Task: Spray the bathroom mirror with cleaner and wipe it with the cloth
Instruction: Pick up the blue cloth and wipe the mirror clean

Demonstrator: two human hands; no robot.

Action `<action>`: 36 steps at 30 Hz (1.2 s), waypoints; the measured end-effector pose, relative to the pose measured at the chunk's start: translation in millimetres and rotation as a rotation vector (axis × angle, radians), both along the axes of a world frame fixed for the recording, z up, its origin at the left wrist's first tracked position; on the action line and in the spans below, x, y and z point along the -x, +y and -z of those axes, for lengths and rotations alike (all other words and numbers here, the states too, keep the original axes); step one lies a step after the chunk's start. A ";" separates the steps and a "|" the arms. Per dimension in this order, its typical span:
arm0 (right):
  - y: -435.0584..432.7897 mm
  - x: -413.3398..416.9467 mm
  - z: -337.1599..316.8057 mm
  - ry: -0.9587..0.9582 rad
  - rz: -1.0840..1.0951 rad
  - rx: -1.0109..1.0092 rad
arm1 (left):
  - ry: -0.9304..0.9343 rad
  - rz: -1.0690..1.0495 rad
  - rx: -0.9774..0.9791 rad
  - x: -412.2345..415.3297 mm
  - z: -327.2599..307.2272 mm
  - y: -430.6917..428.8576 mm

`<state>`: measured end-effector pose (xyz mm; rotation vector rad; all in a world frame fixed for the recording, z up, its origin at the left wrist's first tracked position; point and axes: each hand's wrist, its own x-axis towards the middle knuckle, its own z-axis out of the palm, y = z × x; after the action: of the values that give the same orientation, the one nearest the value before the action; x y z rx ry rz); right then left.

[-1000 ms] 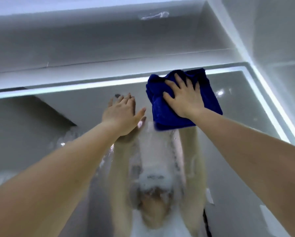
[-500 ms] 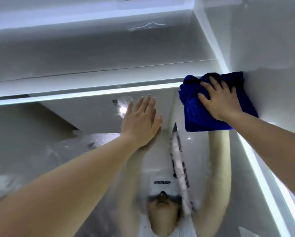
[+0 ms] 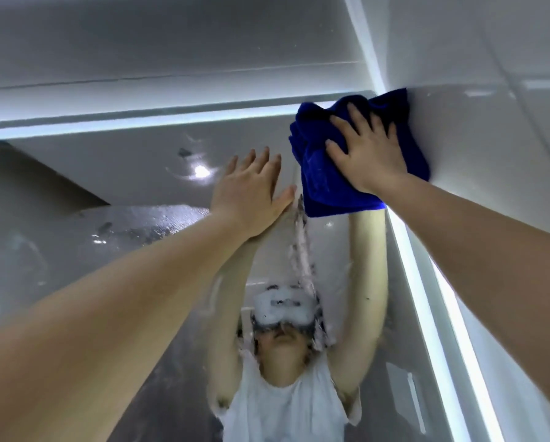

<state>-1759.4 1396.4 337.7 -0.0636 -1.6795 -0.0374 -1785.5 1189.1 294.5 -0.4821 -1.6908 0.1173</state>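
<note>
The crumpled dark blue plush cloth [image 3: 326, 186] lies pressed against the large frameless bathroom mirror [image 3: 124, 173], right in the mirror's upper right corner, its far edge touching the glossy white side wall [image 3: 506, 154]. The right hand [image 3: 369, 161] lies spread over the cloth, fingers straight and splayed, pushing it flat to the glass rather than clutching it. Just left of the cloth, the left hand [image 3: 248, 196] rests palm-flat on the mirror, fingers straight and close together, holding nothing. Below the cloth a streak of white foam [image 3: 302, 250] runs down the glass, and a patch of beaded wet film [image 3: 149, 218] spreads further left. A glowing white light strip [image 3: 433, 282] borders the mirror's right and top edges. Above the mirror sits a pale grey glossy panel [image 3: 171, 43]. The glass reflects both raised arms and a white sleeveless top.
</note>
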 end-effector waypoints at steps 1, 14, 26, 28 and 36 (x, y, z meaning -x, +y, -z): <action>-0.2 -0.6 6.1 -0.002 -0.003 0.002 | -0.029 0.008 0.000 0.1 0.8 -0.2; -7.5 -10.8 119.0 -0.128 0.014 0.035 | -0.073 0.047 0.070 -1.6 85.0 -4.6; -11.1 -11.2 178.8 -0.166 0.048 0.107 | -0.114 0.028 0.102 -3.0 127.0 -59.7; -12.0 -10.7 178.3 -0.175 0.060 0.119 | -0.113 0.024 0.091 -3.0 124.7 -74.5; -30.7 -11.1 173.1 -0.139 0.055 0.217 | -0.113 0.020 0.050 -3.8 117.7 -137.0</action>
<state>-1748.3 1365.7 164.6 -0.2767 -1.8158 0.1014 -1781.7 1052.1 176.8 -0.5512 -1.7962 0.1204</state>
